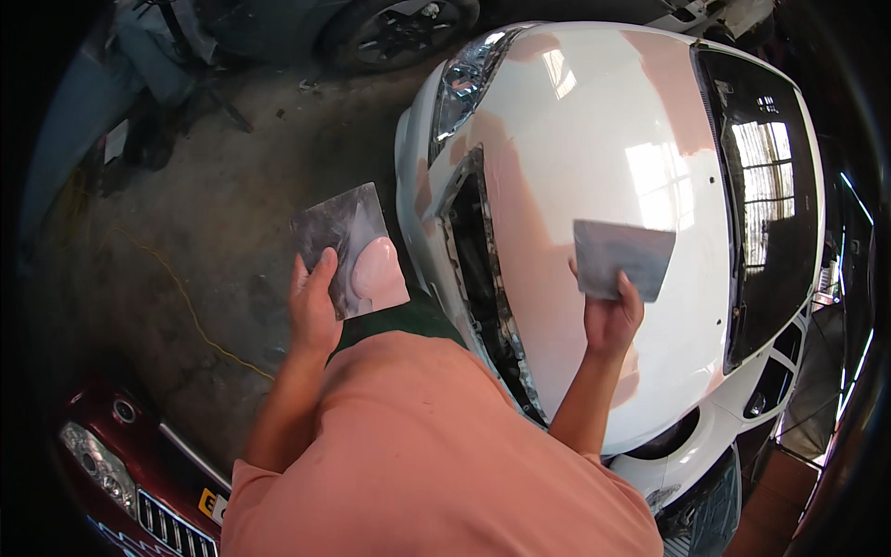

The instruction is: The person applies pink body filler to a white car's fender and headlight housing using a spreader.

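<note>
My left hand (pixel 316 304) grips a grey, smeared mixing board (pixel 332 221), thumb on its upper face. A mound of pink body filler (pixel 375 272) lies on the board's right part. In my right hand (pixel 613 321) is a flat grey putty spreader (pixel 631 249), its blade raised over the bonnet; I cannot tell whether it touches. The white car's bonnet (pixel 594 121) carries several dull pink filler patches, one large patch (pixel 512 209) running along its front edge. The board is held off to the left, beside the car's front.
An open gap (pixel 478 251) shows at the white car's front, beside a headlight (pixel 471 82). A dark red car (pixel 121 464) stands at lower left. A yellow cord (pixel 197 316) crosses the floor. A wheel (pixel 399 32) is at the back, and another white car (pixel 701 432) at lower right.
</note>
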### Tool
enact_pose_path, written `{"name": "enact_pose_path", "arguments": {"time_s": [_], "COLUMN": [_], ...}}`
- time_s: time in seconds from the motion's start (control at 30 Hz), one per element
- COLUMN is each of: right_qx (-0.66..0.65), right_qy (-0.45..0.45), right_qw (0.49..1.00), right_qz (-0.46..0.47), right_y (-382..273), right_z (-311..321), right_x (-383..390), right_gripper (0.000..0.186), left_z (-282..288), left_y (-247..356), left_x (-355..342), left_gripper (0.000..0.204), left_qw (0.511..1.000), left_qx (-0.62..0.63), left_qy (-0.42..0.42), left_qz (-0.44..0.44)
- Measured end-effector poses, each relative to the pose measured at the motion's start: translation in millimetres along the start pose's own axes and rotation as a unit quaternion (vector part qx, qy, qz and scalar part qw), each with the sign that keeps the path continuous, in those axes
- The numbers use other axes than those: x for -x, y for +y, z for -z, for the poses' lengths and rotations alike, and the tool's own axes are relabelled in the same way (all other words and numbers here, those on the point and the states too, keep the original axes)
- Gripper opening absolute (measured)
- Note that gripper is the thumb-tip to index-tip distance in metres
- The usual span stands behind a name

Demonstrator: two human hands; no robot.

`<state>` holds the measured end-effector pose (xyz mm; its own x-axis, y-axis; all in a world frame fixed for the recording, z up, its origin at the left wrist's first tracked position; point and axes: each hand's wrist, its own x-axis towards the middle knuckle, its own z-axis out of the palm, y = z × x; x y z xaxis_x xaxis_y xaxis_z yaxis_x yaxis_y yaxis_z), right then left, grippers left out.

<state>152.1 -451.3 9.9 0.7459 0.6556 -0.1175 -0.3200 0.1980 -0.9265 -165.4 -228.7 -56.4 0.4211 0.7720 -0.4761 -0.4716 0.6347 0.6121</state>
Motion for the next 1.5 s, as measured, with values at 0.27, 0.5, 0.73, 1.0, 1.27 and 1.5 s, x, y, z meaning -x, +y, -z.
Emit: {"name": "enact_pose_path", "arguments": {"time_s": [0.27, 0.5, 0.73, 1.0, 1.27, 1.5], "right_qx": [0.849, 0.866, 0.877, 0.872, 0.876, 0.876], "right_qy": [-0.318, -0.368, -0.366, -0.375, -0.430, -0.358], "right_qw": [0.359, 0.218, 0.193, 0.177, 0.157, 0.229], "right_qz": [0.220, 0.259, 0.243, 0.260, 0.150, 0.228], "right_y": [77.1, 112.7, 128.1, 128.8, 89.8, 118.0], "right_z": [-35.1, -34.7, -36.2, 5.3, 28.2, -21.8], "right_x": [-113.1, -184.9, -195.0, -113.3, -38.5, -144.5], "right_gripper": [0.065, 0.057, 0.053, 0.056, 0.059, 0.058], "left_z": [68.6, 123.3, 137.0, 125.0, 134.3, 139.8], "left_y": [-35.3, -55.4, -60.4, -54.5, -52.0, -59.9], "left_x": [36.1, 72.7, 84.0, 90.6, 105.7, 112.8], "left_gripper": [0.035, 0.046, 0.055, 0.053, 0.052, 0.048], "left_qw": [1.000, 0.992, 0.987, 0.989, 0.989, 0.990], "left_qx": [0.011, 0.070, 0.073, 0.083, 0.095, 0.079], "left_qy": [0.017, 0.108, 0.146, 0.117, 0.106, 0.109], "left_qz": [0.007, 0.010, -0.002, -0.021, -0.036, -0.034]}}
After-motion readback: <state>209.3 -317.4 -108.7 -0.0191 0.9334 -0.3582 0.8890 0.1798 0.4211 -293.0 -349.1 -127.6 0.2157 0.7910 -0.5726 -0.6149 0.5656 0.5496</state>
